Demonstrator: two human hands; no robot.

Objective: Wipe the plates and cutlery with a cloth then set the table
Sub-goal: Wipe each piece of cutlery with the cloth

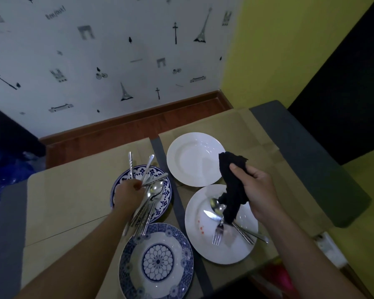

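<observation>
Mid-wiping: our left hand (129,196) grips bundled cutlery (148,209), our right hand (256,190) clenches the cloth (232,186); one white plate (203,247) seems stained; table unset.

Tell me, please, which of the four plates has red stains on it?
The near white plate, under the black cloth: red spots mark its left side. The far white plate, far blue plate and near blue plate show none.

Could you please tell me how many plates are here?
4. Back right, the empty white plate; before it, the stained white plate holding cutlery; back left, the far blue plate; nearest, the near blue plate.
</observation>
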